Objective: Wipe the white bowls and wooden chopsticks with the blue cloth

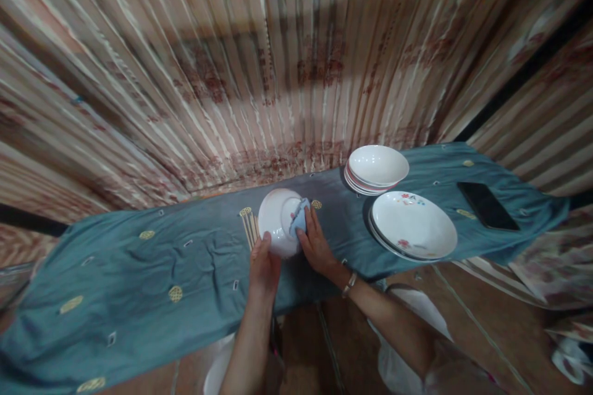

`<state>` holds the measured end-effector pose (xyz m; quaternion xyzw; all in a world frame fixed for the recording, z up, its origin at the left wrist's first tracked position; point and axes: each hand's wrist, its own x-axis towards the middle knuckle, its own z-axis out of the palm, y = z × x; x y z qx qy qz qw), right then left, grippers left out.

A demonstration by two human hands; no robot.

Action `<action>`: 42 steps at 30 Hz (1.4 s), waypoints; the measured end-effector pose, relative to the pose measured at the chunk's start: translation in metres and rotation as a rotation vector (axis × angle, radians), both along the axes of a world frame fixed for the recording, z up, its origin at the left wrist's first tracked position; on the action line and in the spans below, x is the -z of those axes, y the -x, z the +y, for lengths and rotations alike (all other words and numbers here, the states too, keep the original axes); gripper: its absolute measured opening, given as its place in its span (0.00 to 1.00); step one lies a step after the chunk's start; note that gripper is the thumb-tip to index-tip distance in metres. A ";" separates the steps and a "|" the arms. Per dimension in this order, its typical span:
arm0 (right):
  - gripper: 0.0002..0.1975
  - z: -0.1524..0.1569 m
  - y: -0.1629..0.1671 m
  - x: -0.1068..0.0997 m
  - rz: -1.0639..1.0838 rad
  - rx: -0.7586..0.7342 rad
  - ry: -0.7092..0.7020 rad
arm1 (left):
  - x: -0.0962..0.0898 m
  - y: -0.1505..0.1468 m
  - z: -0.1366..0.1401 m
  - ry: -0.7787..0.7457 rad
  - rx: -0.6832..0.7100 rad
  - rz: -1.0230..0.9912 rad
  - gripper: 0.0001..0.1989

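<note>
A white bowl point(271, 217) is tilted above the table with its underside and foot ring facing me. My left hand point(265, 265) grips its lower left rim, thumb on the outside. With its fingers closed over a light blue cloth point(300, 217), my right hand point(317, 244) presses the cloth against the right part of the bowl's base. Several thin wooden chopsticks point(249, 227) lie on the table just left of the bowl, partly hidden behind it and my left hand.
A teal patterned cloth covers the long narrow table point(199, 278). To the right stand stacked white bowls point(377, 166), stacked floral plates point(414, 225) and a black phone point(487, 205). Striped curtains point(296, 74) hang behind. Below the front edge is a white bag point(412, 321).
</note>
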<state>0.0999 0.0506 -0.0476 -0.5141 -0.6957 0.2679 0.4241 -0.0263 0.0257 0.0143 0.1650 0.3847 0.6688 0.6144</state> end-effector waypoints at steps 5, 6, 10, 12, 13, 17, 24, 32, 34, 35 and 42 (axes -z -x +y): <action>0.30 -0.018 0.004 0.004 -0.092 0.014 -0.066 | 0.000 0.000 0.001 0.025 -0.027 -0.072 0.20; 0.30 -0.021 0.004 0.004 -0.113 0.013 -0.084 | -0.001 0.000 0.001 0.027 -0.034 -0.086 0.19; 0.32 -0.032 0.005 -0.001 -0.218 -0.029 -0.154 | -0.005 -0.002 0.001 0.037 -0.059 -0.122 0.16; 0.32 -0.036 0.005 -0.004 -0.270 -0.061 -0.161 | -0.005 -0.003 0.001 0.040 -0.057 -0.116 0.17; 0.33 -0.038 0.006 -0.006 -0.292 -0.078 -0.159 | -0.005 -0.003 0.001 0.041 -0.052 -0.106 0.17; 0.33 -0.041 0.007 -0.015 -0.338 -0.141 -0.177 | -0.002 -0.002 0.000 0.052 -0.033 -0.062 0.18; 0.35 -0.024 0.002 -0.029 -0.295 -0.133 -0.327 | -0.003 -0.007 -0.004 0.011 0.047 0.029 0.15; 0.35 -0.003 -0.006 -0.026 -0.248 -0.020 -0.311 | 0.000 -0.011 -0.005 -0.054 0.068 0.046 0.12; 0.34 -0.003 -0.007 -0.021 -0.236 -0.017 -0.300 | 0.001 -0.011 -0.005 -0.050 0.065 0.050 0.12; 0.34 -0.004 -0.007 -0.019 -0.230 -0.017 -0.290 | 0.001 -0.010 -0.004 -0.048 0.064 0.050 0.12; 0.31 -0.021 -0.011 -0.009 -0.178 -0.049 -0.252 | -0.001 -0.011 -0.003 -0.049 0.055 0.006 0.14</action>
